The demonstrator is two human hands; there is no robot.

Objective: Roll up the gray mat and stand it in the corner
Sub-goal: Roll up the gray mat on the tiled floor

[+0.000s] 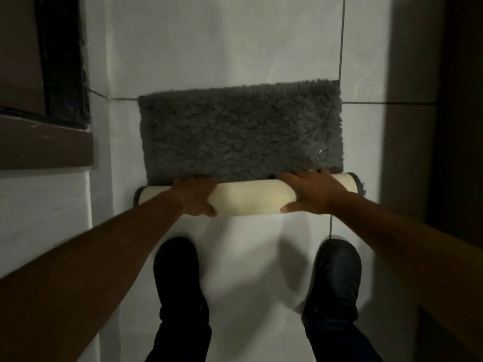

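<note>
The gray shaggy mat (240,131) lies on the white tiled floor, its far part still flat. Its near part is wound into a roll (252,199) that shows the cream ribbed backing. My left hand (196,195) grips the roll left of its middle, thumb on the near side and fingers over the top. My right hand (313,194) presses on the roll right of its middle, fingers spread onto the pile and thumb on the near side. Both ends of the roll stick out past my hands.
My two dark shoes (177,278) (334,278) stand on the floor just behind the roll. A brown ledge with a dark frame (44,142) runs along the left. A white wall (41,212) rises at the left, and a dark shadowed wall (454,126) at the right.
</note>
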